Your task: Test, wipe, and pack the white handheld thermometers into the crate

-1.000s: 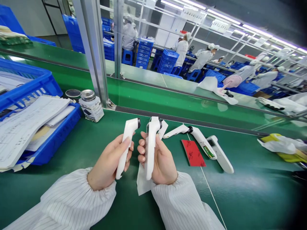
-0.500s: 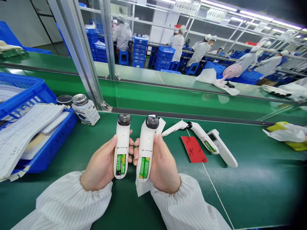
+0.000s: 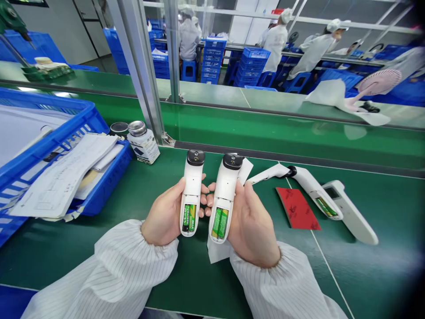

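My left hand (image 3: pixel 164 212) is closed around a white infrared thermometer (image 3: pixel 193 179) with a black sensor head. Its battery bay is uncovered and shows two green batteries (image 3: pixel 189 217). A second thermometer (image 3: pixel 224 184) of the same kind is gripped by my right hand (image 3: pixel 252 221), also with two green batteries (image 3: pixel 219 223) in its uncovered bay. Both stand side by side, sensor heads away from me, a small gap between them. White paper (image 3: pixel 217 251) shows partly behind the right one. On the bench to the right, more white thermometers (image 3: pixel 310 184) lie overlapping, one with its batteries exposed.
A red square pad (image 3: pixel 298 208) lies right of my hands. At left are blue baskets (image 3: pixel 114 181) with papers (image 3: pixel 71 177) and a metal-capped white bottle (image 3: pixel 144 142). A metal post (image 3: pixel 139 66) rises at the bench's back edge. Beyond, co-workers (image 3: pixel 277 42) in white stand or sit near blue crates.
The camera view has turned, so the bench, baskets and hands appear farther right. Both hands keep hold of the same thermometers in nearly the same pose.
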`<action>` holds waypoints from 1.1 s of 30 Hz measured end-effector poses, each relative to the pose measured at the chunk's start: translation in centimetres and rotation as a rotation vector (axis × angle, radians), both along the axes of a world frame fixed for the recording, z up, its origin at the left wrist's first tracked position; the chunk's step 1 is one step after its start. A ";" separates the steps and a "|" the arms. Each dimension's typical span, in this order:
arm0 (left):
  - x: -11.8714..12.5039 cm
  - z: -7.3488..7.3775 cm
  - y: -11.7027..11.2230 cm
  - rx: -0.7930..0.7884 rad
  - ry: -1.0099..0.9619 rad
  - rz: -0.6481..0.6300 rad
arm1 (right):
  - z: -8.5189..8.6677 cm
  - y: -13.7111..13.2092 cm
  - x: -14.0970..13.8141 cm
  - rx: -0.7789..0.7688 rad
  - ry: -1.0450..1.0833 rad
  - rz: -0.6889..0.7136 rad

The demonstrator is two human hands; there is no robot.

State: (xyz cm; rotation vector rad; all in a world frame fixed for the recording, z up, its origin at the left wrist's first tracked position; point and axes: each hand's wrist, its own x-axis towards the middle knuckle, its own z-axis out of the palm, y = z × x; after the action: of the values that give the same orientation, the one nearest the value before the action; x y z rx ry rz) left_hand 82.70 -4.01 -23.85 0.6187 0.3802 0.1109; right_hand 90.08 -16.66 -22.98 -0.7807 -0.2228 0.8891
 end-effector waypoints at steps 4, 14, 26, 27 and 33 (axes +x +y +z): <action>-0.3 0.2 0.4 0.048 0.041 0.026 | 0.8 -0.8 0.5 -0.031 -0.029 0.071; -0.8 0.7 0.6 0.198 0.145 0.010 | 0.1 -1.9 -0.3 -0.019 -0.466 0.130; -0.9 0.1 0.8 0.200 0.040 -0.057 | -0.3 -1.6 -0.5 -0.106 -0.559 0.043; -0.9 0.0 0.8 0.186 0.037 -0.065 | -0.4 -1.6 -0.5 -0.119 -0.545 0.033; -0.4 0.2 1.1 -0.034 0.085 -0.038 | -0.1 -0.7 -0.3 -0.237 -0.181 -0.144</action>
State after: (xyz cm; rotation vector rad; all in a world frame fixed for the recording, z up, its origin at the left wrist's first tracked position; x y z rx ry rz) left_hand 82.34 -2.89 -23.61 0.5985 0.4513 0.0418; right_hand 89.78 -17.37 -23.12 -1.0863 -0.2199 0.7161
